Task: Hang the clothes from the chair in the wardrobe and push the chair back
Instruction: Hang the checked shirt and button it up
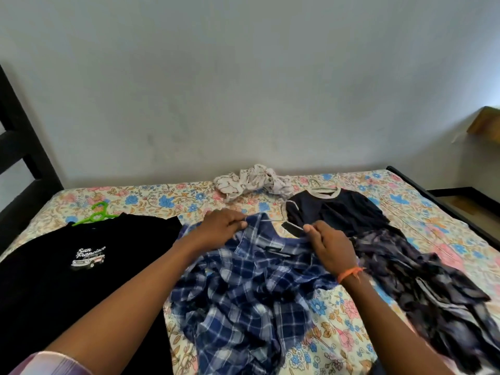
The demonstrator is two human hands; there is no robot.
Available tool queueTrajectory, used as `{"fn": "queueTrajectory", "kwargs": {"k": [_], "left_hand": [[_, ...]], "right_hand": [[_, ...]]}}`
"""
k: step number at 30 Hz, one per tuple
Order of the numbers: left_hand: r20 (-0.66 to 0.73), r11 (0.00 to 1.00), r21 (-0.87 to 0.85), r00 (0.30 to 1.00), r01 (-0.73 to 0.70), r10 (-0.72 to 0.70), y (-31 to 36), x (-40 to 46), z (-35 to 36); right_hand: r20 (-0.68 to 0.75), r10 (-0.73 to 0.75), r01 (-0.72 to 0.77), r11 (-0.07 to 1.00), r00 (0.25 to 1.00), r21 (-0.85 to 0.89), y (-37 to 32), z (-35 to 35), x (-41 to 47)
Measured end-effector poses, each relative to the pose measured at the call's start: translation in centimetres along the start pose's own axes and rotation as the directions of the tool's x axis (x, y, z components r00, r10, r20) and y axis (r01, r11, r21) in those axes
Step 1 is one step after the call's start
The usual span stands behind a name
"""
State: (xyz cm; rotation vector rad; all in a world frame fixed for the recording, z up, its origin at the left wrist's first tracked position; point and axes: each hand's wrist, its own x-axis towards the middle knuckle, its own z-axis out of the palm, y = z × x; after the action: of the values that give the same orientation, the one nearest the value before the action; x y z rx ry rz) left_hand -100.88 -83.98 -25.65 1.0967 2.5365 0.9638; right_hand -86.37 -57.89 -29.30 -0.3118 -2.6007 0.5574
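Two hands at work on one blue plaid shirt [243, 288], spread in the middle of the floral bedsheet [151, 198], collar toward the far wall. Left hand [219, 228] curled on the left shoulder of the shirt, pinching what looks like a thin wire hanger [270, 220] at the collar. Right hand [330, 247] on the right side of the collar, thumb and fingers closed on the fabric edge, just beside a small dark tag or clip [290, 228], hard to tell which. Orange thread bracelet [349, 274] on the right wrist.

Left of the shirt, a black printed T-shirt [67, 266] already on a green hanger [97, 213]. Far right, a navy top [338, 209] with pale neckband, also on a hanger, and a dark patterned garment [433, 293] trailing toward the near right. Crumpled pale cloth [254, 182] against the wall. No chair or wardrobe in sight.

Probably mid-step: threading the hanger into the plaid shirt. Best to hold the collar open with the right hand, slide one hanger arm fully into the left shoulder, then ease the other shoulder over. Worth checking that the hook stays out at the neck and the collar sits centred, otherwise risk of slipping off when lifted.
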Motion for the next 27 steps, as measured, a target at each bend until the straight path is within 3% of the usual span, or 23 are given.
{"fn": "queueTrajectory", "kwargs": {"k": [2, 5, 9, 13, 15, 17, 18, 20, 22, 24, 27], "left_hand": [[0.057, 0.994, 0.107, 0.998, 0.021, -0.027, -1.5, -0.1, 1.6], [0.029, 0.971, 0.231, 0.997, 0.065, -0.074, -4.8, -1.1, 3.8], [0.071, 0.973, 0.084, 0.973, 0.213, -0.219, -9.0, -3.1, 6.9], [0.145, 0.955, -0.039, 0.947, 0.295, -0.286, -10.8, -3.5, 9.6], [0.075, 0.942, -0.091, 0.945, 0.323, -0.317, -11.3, -3.3, 10.5], [-0.113, 0.926, -0.088, 0.919, 0.368, -0.376, -12.2, -2.8, 11.0], [-0.228, 0.904, -0.071, 0.876, 0.421, -0.426, -12.9, -2.4, 11.0], [-0.397, 0.807, -0.102, 0.720, 0.582, -0.569, -14.8, -1.3, 10.6], [-0.438, 0.662, -0.169, 0.546, 0.730, -0.715, -16.9, 0.0, 9.7], [-0.362, 0.528, -0.268, 0.424, 0.806, -0.830, -18.6, 1.3, 9.3], [-0.180, 0.324, -0.572, 0.270, 0.754, -0.946, -21.7, 3.1, 9.8]], "right_hand": [[0.031, 0.008, -0.009, 0.999, 0.999, 0.046, 0.9, 1.0, -0.9], [0.085, -0.029, 0.022, 0.996, 0.996, 0.083, 3.0, 1.7, -1.2], [0.199, -0.009, -0.011, 0.995, 0.980, 0.100, 5.7, 2.4, -0.5], [0.299, 0.061, -0.059, 0.998, 0.952, -0.017, 8.3, 4.3, 1.3], [0.307, 0.098, -0.080, 0.994, 0.947, -0.071, 10.1, 5.4, 2.4], [0.314, 0.140, -0.110, 0.988, 0.939, -0.112, 12.3, 6.6, 3.3], [0.309, 0.159, -0.122, 0.983, 0.937, -0.137, 13.3, 7.2, 3.6], [0.296, 0.198, -0.145, 0.971, 0.935, -0.190, 15.1, 8.8, 3.8], [0.293, 0.208, -0.142, 0.963, 0.933, -0.230, 16.3, 10.5, 3.8], [0.311, 0.218, -0.142, 0.958, 0.925, -0.248, 17.0, 12.2, 3.9], [0.375, 0.248, -0.105, 0.926, 0.893, -0.362, 17.7, 14.7, 3.6]]}}
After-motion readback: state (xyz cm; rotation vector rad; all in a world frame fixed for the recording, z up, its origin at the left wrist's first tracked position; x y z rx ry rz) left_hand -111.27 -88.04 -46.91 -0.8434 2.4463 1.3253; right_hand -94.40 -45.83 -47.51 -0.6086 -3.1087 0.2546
